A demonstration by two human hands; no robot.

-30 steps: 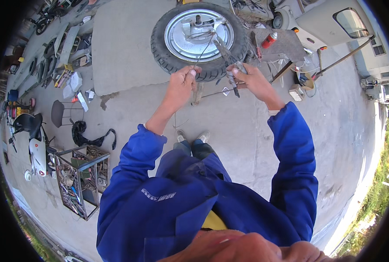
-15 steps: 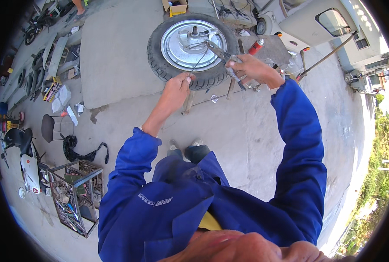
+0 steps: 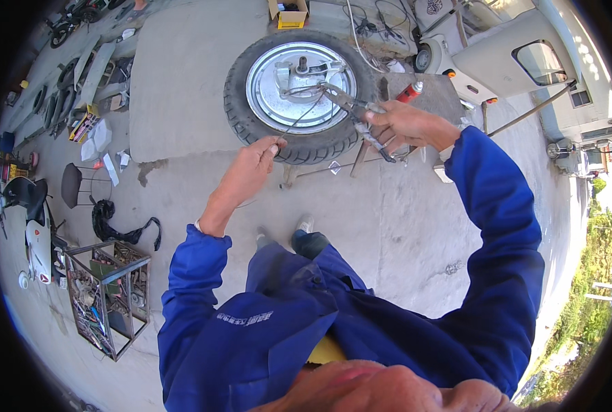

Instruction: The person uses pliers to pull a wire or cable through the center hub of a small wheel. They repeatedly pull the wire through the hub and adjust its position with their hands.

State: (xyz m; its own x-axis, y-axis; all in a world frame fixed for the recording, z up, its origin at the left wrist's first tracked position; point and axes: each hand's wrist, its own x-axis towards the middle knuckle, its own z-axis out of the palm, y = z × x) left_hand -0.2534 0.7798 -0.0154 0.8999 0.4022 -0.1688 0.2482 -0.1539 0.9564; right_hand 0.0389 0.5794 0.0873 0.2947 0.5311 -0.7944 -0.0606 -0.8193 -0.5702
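Observation:
In front of me a wheel with a black treaded tyre [image 3: 236, 103] and a silver rim lies flat, raised off the floor. A metal bracket [image 3: 283, 77] stands beside the axle [image 3: 302, 63] at its hub. My left hand [image 3: 240, 175], at the tyre's near edge, pinches the end of a thin dark wire [image 3: 304, 118] that runs up toward the hub. My right hand [image 3: 412, 125] is closed round the handles of a pair of pliers [image 3: 345, 101], whose jaws are at the wire beside the bracket. Whether the jaws grip the wire is too small to tell.
Right of the wheel lies a red spray can [image 3: 409, 92]. Behind stands an open cardboard box [image 3: 289, 17]; a pale vehicle [image 3: 498, 58] is at far right. On the left are a stool [image 3: 72, 185], a black bag [image 3: 107, 223] and a metal tool rack [image 3: 124, 275].
My left hand has drawn back toward me and left, with the wire still pinched. The right hand and pliers have shifted little. The whole view has moved slightly.

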